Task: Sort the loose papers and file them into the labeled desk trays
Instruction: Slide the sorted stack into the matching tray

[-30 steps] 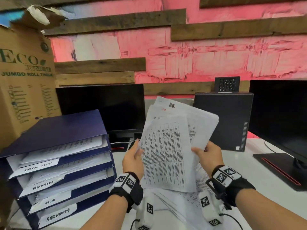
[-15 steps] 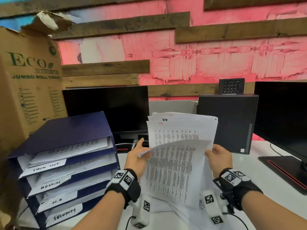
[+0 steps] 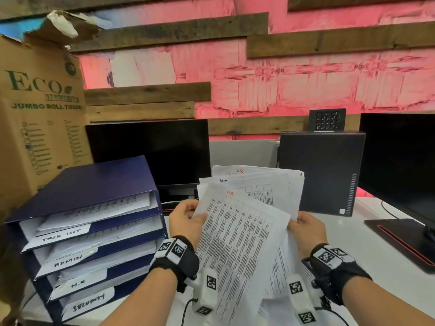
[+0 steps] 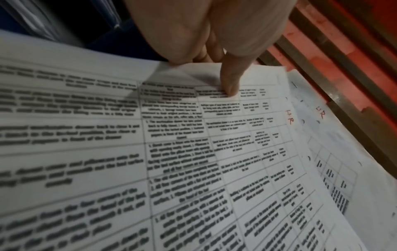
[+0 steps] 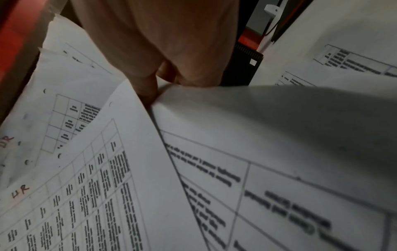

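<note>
A fanned stack of printed papers (image 3: 254, 208) is held up over the desk, some sheets marked "HR" in red. My left hand (image 3: 188, 218) pinches the left edge of the front sheet (image 3: 237, 250), thumb on top (image 4: 231, 84). My right hand (image 3: 306, 228) grips the right edge of the stack, its fingers behind the paper (image 5: 150, 91). The blue stacked desk trays (image 3: 94, 184) stand at the left, with labels reading TASK LIST (image 3: 61, 236), ADMIN (image 3: 68, 261), H.R (image 3: 78, 284) and SECURITY (image 3: 88, 302); each holds papers.
More loose sheets (image 3: 280, 281) lie on the white desk (image 3: 367, 234) below my hands. A cardboard box (image 3: 40, 118) stands behind the trays. Two dark monitors (image 3: 150, 151) (image 3: 400, 161) and a black computer case (image 3: 320, 170) line the back.
The front sheet has been lowered and swung toward my left hand, exposing HR-marked pages behind. Both hands dropped slightly; the stack is more fanned out.
</note>
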Demonstrator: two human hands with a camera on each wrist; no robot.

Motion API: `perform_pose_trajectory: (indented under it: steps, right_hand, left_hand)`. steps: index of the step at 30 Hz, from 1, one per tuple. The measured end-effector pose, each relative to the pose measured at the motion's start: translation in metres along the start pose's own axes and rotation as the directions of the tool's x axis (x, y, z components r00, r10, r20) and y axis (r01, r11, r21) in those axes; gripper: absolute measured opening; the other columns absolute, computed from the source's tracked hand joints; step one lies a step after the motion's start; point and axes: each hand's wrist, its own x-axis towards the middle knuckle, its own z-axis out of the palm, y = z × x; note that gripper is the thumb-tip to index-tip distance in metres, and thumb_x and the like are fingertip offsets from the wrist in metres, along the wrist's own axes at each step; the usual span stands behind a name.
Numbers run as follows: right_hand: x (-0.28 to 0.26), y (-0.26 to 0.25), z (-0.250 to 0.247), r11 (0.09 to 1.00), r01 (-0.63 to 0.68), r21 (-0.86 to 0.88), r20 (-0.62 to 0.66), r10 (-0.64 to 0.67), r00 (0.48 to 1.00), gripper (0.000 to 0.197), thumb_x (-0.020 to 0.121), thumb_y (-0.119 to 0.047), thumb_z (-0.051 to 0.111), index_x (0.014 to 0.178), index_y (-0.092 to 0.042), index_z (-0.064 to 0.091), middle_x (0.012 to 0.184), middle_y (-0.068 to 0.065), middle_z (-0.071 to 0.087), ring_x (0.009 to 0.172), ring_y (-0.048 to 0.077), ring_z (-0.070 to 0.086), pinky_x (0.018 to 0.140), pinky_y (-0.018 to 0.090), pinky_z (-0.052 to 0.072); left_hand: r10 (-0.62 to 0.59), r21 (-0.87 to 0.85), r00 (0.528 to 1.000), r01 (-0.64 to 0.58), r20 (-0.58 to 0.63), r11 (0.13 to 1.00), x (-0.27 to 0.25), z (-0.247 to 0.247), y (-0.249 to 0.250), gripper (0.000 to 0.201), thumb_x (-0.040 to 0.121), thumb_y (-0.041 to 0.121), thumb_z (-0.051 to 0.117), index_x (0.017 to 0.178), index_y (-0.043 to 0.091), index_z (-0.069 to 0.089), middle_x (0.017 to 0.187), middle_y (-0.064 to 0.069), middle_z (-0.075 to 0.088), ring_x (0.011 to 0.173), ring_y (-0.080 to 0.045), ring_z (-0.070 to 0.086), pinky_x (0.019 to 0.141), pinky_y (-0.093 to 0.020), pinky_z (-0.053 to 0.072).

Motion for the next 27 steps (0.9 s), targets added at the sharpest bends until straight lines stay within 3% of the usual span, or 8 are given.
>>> perform_pose_trajectory:
  steps: [4, 7, 12, 15, 19, 22, 25, 27]
  right_hand:
    - [0.0, 0.003, 0.003, 1.0, 0.006, 0.011, 0.011, -0.006, 1.0, 0.007, 0.078, -0.003, 0.072, 0.078, -0.009, 0.069, 0.081, 0.009, 0.072, 0.078, 0.029, 0.068, 0.078, 0.041, 0.057]
    - [0.003, 0.008, 0.005, 1.0, -0.022, 0.014, 0.021, 0.021, 1.0, 0.008, 0.077, -0.004, 0.072, 0.077, -0.01, 0.069, 0.082, 0.01, 0.073, 0.082, 0.032, 0.069, 0.081, 0.045, 0.057]
    - [0.005, 0.016, 0.005, 0.999, -0.039, -0.01, -0.004, 0.039, 0.999, 0.005, 0.079, -0.007, 0.071, 0.078, -0.011, 0.069, 0.084, 0.014, 0.073, 0.072, 0.028, 0.066, 0.077, 0.048, 0.056]
    - [0.004, 0.015, 0.003, 0.999, -0.052, 0.001, 0.001, 0.052, 0.999, 0.004, 0.08, -0.007, 0.07, 0.08, -0.01, 0.068, 0.085, 0.015, 0.072, 0.072, 0.028, 0.065, 0.078, 0.048, 0.055]
    - [0.0, 0.01, 0.001, 0.998, -0.059, 0.039, 0.057, 0.056, 0.997, 0.006, 0.082, -0.004, 0.067, 0.087, -0.008, 0.068, 0.085, 0.011, 0.073, 0.071, 0.026, 0.068, 0.066, 0.036, 0.057]
    - [-0.002, 0.009, 0.0, 0.994, -0.079, 0.072, 0.073, 0.074, 0.995, 0.004, 0.082, -0.003, 0.068, 0.086, -0.005, 0.067, 0.083, 0.015, 0.071, 0.052, 0.016, 0.059, 0.045, 0.025, 0.049]
    - [-0.002, 0.011, 0.002, 0.977, -0.139, 0.159, 0.1, 0.124, 0.987, 0.01, 0.079, -0.007, 0.073, 0.084, -0.002, 0.066, 0.087, 0.022, 0.071, 0.071, 0.03, 0.065, 0.075, 0.05, 0.055]
    - [-0.003, 0.011, 0.003, 0.974, -0.141, 0.177, 0.117, 0.121, 0.986, 0.012, 0.082, -0.012, 0.072, 0.085, -0.002, 0.067, 0.088, 0.022, 0.072, 0.075, 0.031, 0.064, 0.08, 0.052, 0.052]
  left_hand:
    - [-0.011, -0.06, 0.999, 0.009, -0.036, 0.998, 0.003, 0.0, -0.001, 0.037, 0.08, -0.001, 0.07, 0.107, 0.022, 0.06, 0.091, 0.009, 0.068, 0.08, -0.006, 0.067, 0.062, -0.019, 0.053]
    - [-0.02, -0.047, 1.0, 0.02, 0.004, 0.999, 0.003, 0.001, -0.002, 0.022, 0.083, 0.001, 0.068, 0.088, 0.022, 0.069, 0.08, 0.008, 0.072, 0.073, -0.006, 0.069, 0.055, -0.016, 0.052]
    - [-0.047, 0.002, 0.997, 0.047, 0.064, 0.999, 0.002, -0.001, -0.013, 0.02, 0.084, 0.003, 0.066, 0.072, 0.018, 0.071, 0.075, -0.002, 0.069, 0.068, -0.021, 0.061, 0.061, -0.031, 0.052]
    - [-0.061, 0.011, 0.993, 0.06, 0.105, 0.998, 0.006, -0.002, -0.018, 0.024, 0.086, -0.004, 0.06, 0.072, 0.014, 0.067, 0.09, 0.004, 0.068, 0.083, -0.017, 0.06, 0.065, -0.024, 0.048]
    - [-0.058, -0.06, 0.989, 0.067, 0.134, 0.996, 0.01, 0.0, -0.013, 0.016, 0.084, -0.005, 0.063, 0.073, 0.006, 0.062, 0.123, 0.011, 0.058, 0.112, -0.01, 0.053, 0.095, -0.034, 0.045]
    - [-0.055, -0.104, 0.997, 0.059, 0.048, 0.993, 0.011, 0.003, -0.009, 0.013, 0.082, -0.001, 0.068, 0.074, 0.008, 0.064, 0.089, 0.001, 0.072, 0.08, -0.013, 0.067, 0.066, -0.023, 0.051]
    - [-0.046, -0.075, 0.998, 0.043, -0.043, 0.996, 0.01, 0.003, -0.009, 0.016, 0.08, 0.001, 0.072, 0.069, 0.01, 0.064, 0.068, 0.0, 0.067, 0.06, -0.01, 0.061, 0.051, -0.016, 0.045]
    - [-0.038, -0.044, 0.997, 0.036, -0.062, 0.998, 0.008, 0.0, -0.012, 0.018, 0.081, -0.001, 0.07, 0.069, 0.009, 0.06, 0.065, 0.002, 0.065, 0.054, -0.006, 0.059, 0.046, -0.015, 0.044]
